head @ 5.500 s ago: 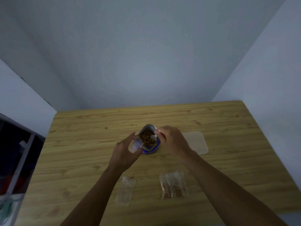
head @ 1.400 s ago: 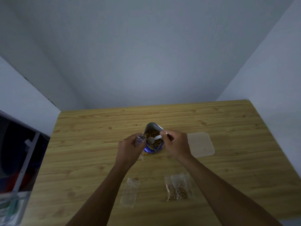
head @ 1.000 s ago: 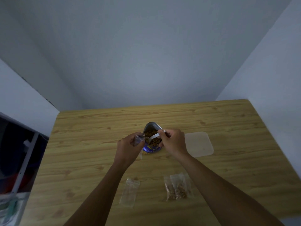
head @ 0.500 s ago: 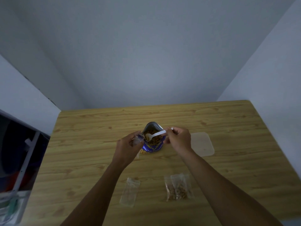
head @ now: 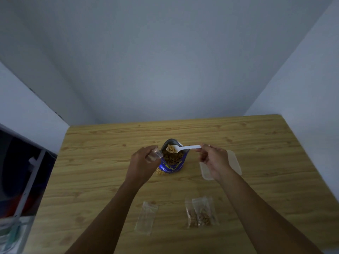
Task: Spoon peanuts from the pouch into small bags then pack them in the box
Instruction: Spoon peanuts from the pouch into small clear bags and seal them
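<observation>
A blue pouch [head: 173,162] of peanuts stands open at the middle of the wooden table [head: 266,154]. My right hand [head: 213,159] pinches the handle of a white plastic spoon [head: 183,148], whose bowl carries peanuts above the pouch mouth. My left hand [head: 142,165] grips a small clear bag [head: 156,155] just left of the pouch, its mouth toward the spoon. Two filled small bags [head: 200,213] lie near the front. An empty small bag [head: 146,218] lies to their left. A clear plastic box [head: 233,162] sits right of the pouch, partly behind my right hand.
Grey walls close in the table at the back and right. A dark shelf unit with a white frame [head: 27,180] stands beyond the table's left edge.
The spoon has lifted out of the pouch loaded with peanuts, and my right hand has drawn back to the right. My left hand keeps the small bag beside the pouch.
</observation>
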Demonstrator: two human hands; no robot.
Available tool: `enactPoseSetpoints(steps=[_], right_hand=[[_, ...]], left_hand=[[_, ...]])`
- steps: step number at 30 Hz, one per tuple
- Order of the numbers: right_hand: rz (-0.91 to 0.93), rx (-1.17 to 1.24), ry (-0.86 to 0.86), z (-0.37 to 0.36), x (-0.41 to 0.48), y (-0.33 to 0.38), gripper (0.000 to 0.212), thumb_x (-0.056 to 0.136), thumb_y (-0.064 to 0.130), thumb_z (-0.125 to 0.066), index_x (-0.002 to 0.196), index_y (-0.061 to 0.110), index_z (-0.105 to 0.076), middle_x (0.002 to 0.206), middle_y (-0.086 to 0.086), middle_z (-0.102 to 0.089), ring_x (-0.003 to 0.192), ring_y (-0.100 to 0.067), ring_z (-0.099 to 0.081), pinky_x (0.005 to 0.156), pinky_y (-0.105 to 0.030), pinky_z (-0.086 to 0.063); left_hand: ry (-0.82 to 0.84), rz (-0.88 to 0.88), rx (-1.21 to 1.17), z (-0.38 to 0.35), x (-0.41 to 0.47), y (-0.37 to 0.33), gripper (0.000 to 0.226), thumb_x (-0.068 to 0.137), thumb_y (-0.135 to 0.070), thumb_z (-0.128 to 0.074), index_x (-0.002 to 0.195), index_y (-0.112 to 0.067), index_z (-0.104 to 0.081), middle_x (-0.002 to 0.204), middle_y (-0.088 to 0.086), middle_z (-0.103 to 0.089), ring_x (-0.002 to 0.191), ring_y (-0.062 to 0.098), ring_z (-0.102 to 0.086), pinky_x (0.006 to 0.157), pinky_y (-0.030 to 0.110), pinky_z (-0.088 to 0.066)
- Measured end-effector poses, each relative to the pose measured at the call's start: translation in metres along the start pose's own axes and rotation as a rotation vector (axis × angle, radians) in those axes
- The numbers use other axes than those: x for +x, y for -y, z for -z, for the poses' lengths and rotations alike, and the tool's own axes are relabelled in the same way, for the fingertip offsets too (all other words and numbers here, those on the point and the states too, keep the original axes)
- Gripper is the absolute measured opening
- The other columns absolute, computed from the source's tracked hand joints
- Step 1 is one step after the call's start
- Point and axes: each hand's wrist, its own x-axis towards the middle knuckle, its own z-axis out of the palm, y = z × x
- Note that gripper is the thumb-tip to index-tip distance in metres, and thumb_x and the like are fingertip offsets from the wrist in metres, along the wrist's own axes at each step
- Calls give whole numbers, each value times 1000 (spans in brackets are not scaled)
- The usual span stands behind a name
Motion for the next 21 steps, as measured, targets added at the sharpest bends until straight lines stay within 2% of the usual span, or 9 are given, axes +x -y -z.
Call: enactPoseSetpoints(steps=[2,4,6,9,11,14,16,19,21], right_hand=[[29,-4,29,1,-3,11,10,96,6,-65,90,-2,-69,76,-19,-73,49,-17,-53,55,-32,-47],[61,-32,60,1,-6,22,10,96,7,-65,91,-1,-69,76,-18,-74,49,-17,-53,56,-32,-48],[106,-90,83,-1,-9,32,11,96,8,-66,91,0,-70,79,-18,-76,48,-19,-53,56,-32,-49],[205,-256,90,-7,-16,46,13,95,11,-67,94,0,-74,82,-16,-78,46,-18,-56,53,-29,-53],[292,-361,92,-12,-23,53,15,94,13,-67,91,1,-76,77,-11,-78,44,-16,-57,52,-28,-54],[439,-504,134,-23,-38,62,21,95,18,-67,82,5,-77,70,-4,-77,45,-18,-60,54,-30,-56],[562,-618,167,-30,-48,67,25,95,22,-67,77,8,-77,59,0,-72,44,-15,-63,55,-30,-57],[767,-761,279,-36,-60,72,21,95,25,-69,80,12,-77,56,1,-69,49,-8,-68,59,-31,-59],[890,-862,426,-37,-65,76,14,96,24,-69,92,14,-79,66,9,-71,60,1,-67,65,-24,-56]], left_hand=[[26,-38,28,0,1,-7,13,78,-13,-74,84,-17,-64,75,-3,-62,68,9,-51,65,40,-52],[38,-58,49,-1,5,-12,19,76,-12,-73,77,-20,-57,71,-5,-58,66,11,-49,65,44,-51],[32,-78,72,-3,8,-15,16,73,-11,-75,84,-20,-67,75,-1,-66,70,18,-58,68,43,-51],[37,-137,111,-5,11,-20,15,74,-14,-72,89,-16,-69,79,6,-69,76,27,-61,68,47,-53],[24,-180,112,-7,11,-25,15,78,-17,-71,92,-19,-70,78,5,-69,74,26,-61,67,46,-52],[34,-228,89,-8,10,-36,21,88,-29,-64,105,-41,-63,75,6,-68,70,25,-62,64,42,-52],[40,-251,78,-9,9,-41,21,94,-29,-58,103,-48,-62,70,4,-64,66,23,-59,62,38,-51],[-3,-199,13,-11,8,-43,19,88,-18,-62,97,-33,-68,67,3,-61,64,20,-56,64,38,-51],[-15,-178,-50,-11,7,-39,30,82,-11,-71,103,-32,-69,75,-5,-69,69,6,-61,68,29,-53]])
